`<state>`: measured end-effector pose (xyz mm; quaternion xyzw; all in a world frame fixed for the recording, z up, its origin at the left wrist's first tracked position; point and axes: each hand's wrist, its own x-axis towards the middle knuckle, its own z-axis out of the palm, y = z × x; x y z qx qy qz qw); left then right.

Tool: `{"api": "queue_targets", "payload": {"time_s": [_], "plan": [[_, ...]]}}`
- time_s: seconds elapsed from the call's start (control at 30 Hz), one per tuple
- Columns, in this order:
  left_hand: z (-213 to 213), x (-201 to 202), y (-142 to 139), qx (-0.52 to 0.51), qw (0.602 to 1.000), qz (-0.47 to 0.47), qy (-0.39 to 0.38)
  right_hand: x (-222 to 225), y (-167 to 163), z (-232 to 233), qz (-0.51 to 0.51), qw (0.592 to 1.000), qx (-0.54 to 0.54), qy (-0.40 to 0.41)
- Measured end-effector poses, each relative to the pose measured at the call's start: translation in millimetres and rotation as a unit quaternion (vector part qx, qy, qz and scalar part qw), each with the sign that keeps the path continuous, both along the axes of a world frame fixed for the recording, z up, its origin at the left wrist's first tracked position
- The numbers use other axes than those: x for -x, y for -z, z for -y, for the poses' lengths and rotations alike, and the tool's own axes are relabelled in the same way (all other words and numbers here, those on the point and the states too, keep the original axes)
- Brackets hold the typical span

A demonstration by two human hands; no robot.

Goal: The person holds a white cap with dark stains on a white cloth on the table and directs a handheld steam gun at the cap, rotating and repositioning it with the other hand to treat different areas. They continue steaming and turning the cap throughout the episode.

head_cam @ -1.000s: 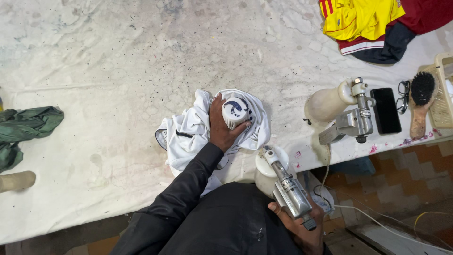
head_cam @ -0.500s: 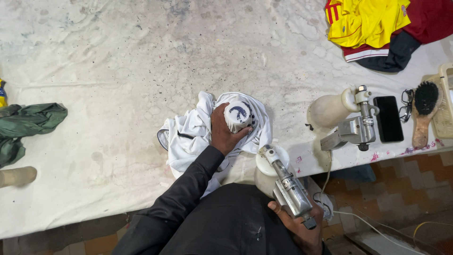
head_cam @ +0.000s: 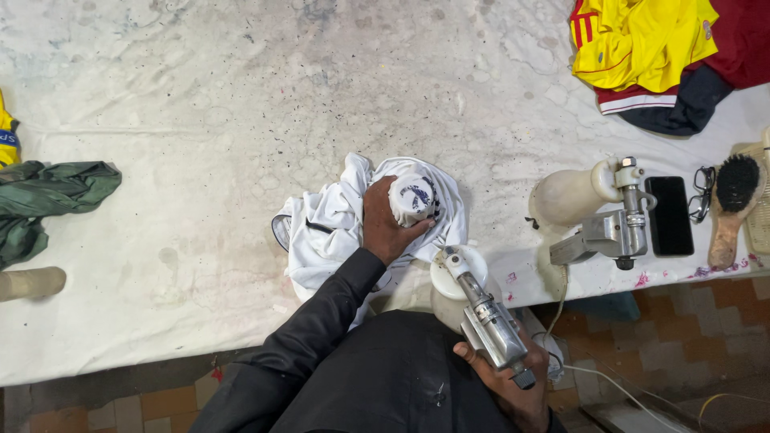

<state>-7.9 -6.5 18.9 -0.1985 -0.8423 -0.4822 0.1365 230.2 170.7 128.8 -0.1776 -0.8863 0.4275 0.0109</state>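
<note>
A second spray gun (head_cam: 603, 216) with a pale cup lay on the stained white table (head_cam: 200, 96) at three o'clock. Just right of it sat a black phone (head_cam: 670, 215), then glasses (head_cam: 702, 192), then a wooden brush (head_cam: 734, 204) with black bristles. At one o'clock lay a yellow jersey (head_cam: 642, 40) over a dark garment (head_cam: 682, 104), with a maroon one (head_cam: 742, 40) beside it. At nine o'clock, a crumpled green cloth (head_cam: 44, 196) lay at the table's edge.

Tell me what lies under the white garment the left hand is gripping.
The white garment lies on the stained white table cover. The left hand bunches its printed patch. A dark rim peeks out at its left edge; everything else beneath is covered.
</note>
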Motion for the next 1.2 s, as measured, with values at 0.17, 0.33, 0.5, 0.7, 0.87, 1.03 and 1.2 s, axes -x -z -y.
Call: {"api": "queue_targets", "payload": {"time_s": [0.17,0.33,0.5,0.7,0.87,1.03,1.2], "plan": [[5,5,-2,0.047,0.996,0.075,0.002,11,-13,4,-0.017,0.992,-0.116,-0.054],[19,21,-4,0.031,0.982,0.171,0.079,5,-9,8,-0.077,0.997,0.015,-0.022],[28,26,-5,-0.051,0.982,0.122,0.138,-9,-8,6,-0.102,0.993,-0.051,-0.035],[16,26,-1,-0.039,0.982,0.145,0.114,-17,-6,7,-0.060,0.993,-0.102,-0.026],[16,26,0,-0.029,0.985,0.132,0.104,-15,-4,7,-0.029,0.990,-0.130,-0.036],[15,23,1,-0.027,0.987,0.131,0.092,-22,-4,9,-0.013,0.998,-0.069,-0.005],[17,19,1,-0.016,0.990,0.103,0.094,-27,1,11,-0.331,0.898,-0.265,-0.121]]}}
